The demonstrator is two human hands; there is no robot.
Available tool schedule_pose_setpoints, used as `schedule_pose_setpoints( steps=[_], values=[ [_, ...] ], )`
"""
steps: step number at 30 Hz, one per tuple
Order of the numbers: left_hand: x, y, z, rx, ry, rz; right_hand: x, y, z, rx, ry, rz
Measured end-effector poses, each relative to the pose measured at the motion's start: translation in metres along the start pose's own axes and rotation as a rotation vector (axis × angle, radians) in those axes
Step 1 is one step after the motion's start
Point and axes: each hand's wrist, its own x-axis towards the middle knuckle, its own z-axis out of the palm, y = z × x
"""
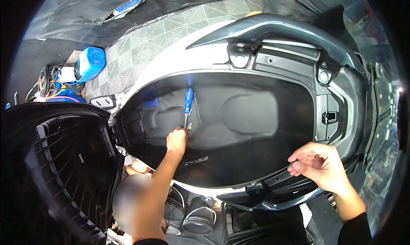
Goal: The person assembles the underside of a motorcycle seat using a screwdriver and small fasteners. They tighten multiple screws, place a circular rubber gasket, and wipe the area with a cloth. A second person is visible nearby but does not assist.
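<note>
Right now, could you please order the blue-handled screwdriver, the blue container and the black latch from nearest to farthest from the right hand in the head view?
From the right hand:
1. Black latch: just beyond it, past the right end of the compartment.
2. Blue-handled screwdriver: to its left, within the compartment's outline.
3. Blue container: upper left, outside the compartment.

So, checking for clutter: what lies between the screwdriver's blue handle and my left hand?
In the head view: the screwdriver's metal shaft, with small pale pieces beside it.
</note>
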Motion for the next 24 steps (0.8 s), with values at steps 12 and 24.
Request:
schedule_pose_setpoints(
  steps=[12, 24],
  values=[
    [0.003, -0.016, -0.027, 0.007, 0.043, 0.159, -0.002, 0.007, 0.008, -0.020, 0.051, 0.000],
    [0.009, -0.005, -0.007, 0.031, -0.059, -0.070, -0.002, 0.016, 0.014, -0.042, 0.075, -0.009]
  ],
)
